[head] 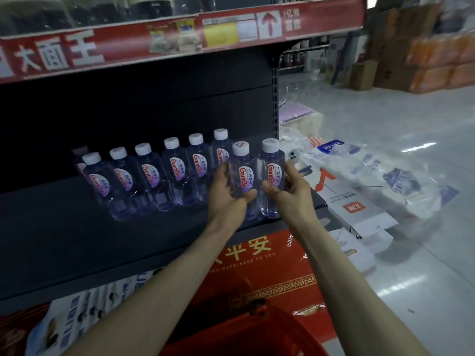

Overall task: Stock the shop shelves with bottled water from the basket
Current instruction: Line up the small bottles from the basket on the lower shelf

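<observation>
On the shelf, left to right:

Shelf board [64, 240]: flat dark metal, matt, with a straight front edge; a dark back panel rises behind it.
Price strip [180, 39]: glossy red band along the shelf above, printed with white characters and small product pictures.
Row of bottles [151, 173]: clear plastic, short and round-shouldered, with a faint violet tint, white ribbed screw caps and oval red-and-white labels. They stand upright in a slanting line on the board, close together, with one more partly hidden behind the leftmost.
Left hand [228, 191]: bare, fingers and thumb wrapped round the lower body of the left bottle [243, 176], clamped on it. That bottle is upright, its base at the board near the front edge.
Right hand [290, 186]: bare, thumb across the front and fingers behind the right bottle [272, 173], closed on it. It stands upright, touching the left one, at the right end of the row; whether either base rests fully on the board cannot be told.
Upright post [275, 98]: dark metal with a column of small slots, at the shelf's right end.
Basket [244, 337]: red plastic with a smooth rim, below the forearms at the bottom edge; its contents are not visible.
Red bag [270, 265]: shiny film with gold characters and a gold patterned border, under the shelf.
Floor [411, 124]: pale, glossy, strewn with crumpled clear wrap [372, 170] and flattened white cardboard [359, 209].
</observation>
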Tool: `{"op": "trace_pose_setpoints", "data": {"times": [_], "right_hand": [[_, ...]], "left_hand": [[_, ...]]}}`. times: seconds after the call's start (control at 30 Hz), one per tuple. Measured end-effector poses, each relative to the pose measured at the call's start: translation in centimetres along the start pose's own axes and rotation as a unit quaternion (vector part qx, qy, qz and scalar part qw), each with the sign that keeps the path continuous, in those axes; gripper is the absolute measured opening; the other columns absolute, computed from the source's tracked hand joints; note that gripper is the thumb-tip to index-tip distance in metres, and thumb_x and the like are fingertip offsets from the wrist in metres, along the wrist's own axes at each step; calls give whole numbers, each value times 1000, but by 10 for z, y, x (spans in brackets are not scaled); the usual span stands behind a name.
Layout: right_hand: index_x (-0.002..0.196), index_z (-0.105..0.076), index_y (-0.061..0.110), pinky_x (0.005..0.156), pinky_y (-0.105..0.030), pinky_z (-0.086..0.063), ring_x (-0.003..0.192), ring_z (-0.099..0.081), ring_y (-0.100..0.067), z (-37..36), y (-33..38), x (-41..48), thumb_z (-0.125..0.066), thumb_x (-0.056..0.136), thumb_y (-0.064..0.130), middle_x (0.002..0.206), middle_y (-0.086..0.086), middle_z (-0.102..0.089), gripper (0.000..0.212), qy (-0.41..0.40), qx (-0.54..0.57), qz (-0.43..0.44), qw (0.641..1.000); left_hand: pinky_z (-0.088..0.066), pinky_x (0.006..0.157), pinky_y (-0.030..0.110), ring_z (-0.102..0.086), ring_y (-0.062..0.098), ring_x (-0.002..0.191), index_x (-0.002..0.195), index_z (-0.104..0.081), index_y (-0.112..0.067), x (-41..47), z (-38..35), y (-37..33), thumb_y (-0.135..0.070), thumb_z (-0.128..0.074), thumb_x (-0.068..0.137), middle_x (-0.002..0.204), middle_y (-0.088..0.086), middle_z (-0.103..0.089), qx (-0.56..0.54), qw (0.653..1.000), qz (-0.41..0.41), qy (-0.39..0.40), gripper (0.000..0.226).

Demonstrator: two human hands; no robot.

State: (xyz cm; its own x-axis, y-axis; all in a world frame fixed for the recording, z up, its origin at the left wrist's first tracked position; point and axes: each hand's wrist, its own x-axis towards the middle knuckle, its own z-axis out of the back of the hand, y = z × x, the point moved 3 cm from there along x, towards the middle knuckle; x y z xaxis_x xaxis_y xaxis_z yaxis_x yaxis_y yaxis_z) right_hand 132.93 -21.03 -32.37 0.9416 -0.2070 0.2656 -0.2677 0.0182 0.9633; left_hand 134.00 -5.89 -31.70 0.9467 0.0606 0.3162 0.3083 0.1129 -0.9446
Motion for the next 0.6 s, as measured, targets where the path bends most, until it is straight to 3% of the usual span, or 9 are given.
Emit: {"op": "trace_pose_setpoints", "data": {"times": [0.07, 0.13, 0.23, 0.3, 0.43, 0.53, 0.6], "right_hand": [[149, -50, 24, 103, -52, -55, 116, -71, -16, 1, -5, 4, -75, 88, 30, 126, 4, -73, 67, 1, -21, 18, 1000], [152, -47, 29, 105, -50, -54, 121, -68, -14, 6, -12, 8, -76, 83, 40, 132, 6, -70, 75, 5, -41, 14, 999], [151, -44, 29, 102, -37, -52, 123, -62, -12, 13, -21, 0, -85, 82, 29, 136, 4, -63, 80, -13, -91, -22, 995], [137, -49, 25, 98, -35, -54, 116, -63, -14, 15, -30, -10, -88, 80, 24, 129, 1, -63, 69, -39, -126, -48, 990], [126, -52, 25, 95, -33, -55, 112, -65, -15, 9, -40, -22, -83, 83, 24, 121, 3, -66, 53, -80, -176, -19, 981], [133, -50, 23, 98, -40, -55, 118, -61, -16, 6, -42, -26, -78, 85, 34, 127, 2, -65, 56, -90, -224, 16, 970], [138, -49, 20, 100, -41, -53, 122, -57, -19, 6, -42, -25, -76, 87, 34, 131, 0, -62, 59, -93, -272, 39, 957]], "left_hand": [[-56, 96, 21, -69, -4, 111, 138, -52, -25, 4, -4, 2, 15, -76, 83, 119, -17, -71, 9, 1000, -6, 7, 72], [-56, 101, 26, -67, -2, 115, 138, -52, -29, 6, -4, 6, 6, -79, 85, 123, -16, -70, 35, 999, -5, 14, 69], [-53, 103, 32, -62, 4, 121, 143, -49, -31, -1, 1, 15, -19, -90, 80, 133, -16, -63, 119, 993, 14, -13, 76], [-54, 95, 32, -63, 6, 112, 138, -50, -30, -9, 6, 20, -29, -93, 76, 125, -15, -62, 158, 985, 36, -51, 76], [-54, 73, 18, -67, -2, 88, 122, -60, -23, -20, 8, 22, -35, -89, 81, 100, -16, -67, 176, 980, 68, -59, 52], [-49, 64, 6, -68, -6, 86, 109, -63, -28, -18, 3, 20, -33, -86, 85, 95, -18, -68, 188, 978, 58, -63, 34], [-50, 67, 6, -69, -3, 90, 108, -63, -30, -12, -2, 20, -32, -83, 89, 91, -21, -66, 204, 977, 43, -55, 27]]}}
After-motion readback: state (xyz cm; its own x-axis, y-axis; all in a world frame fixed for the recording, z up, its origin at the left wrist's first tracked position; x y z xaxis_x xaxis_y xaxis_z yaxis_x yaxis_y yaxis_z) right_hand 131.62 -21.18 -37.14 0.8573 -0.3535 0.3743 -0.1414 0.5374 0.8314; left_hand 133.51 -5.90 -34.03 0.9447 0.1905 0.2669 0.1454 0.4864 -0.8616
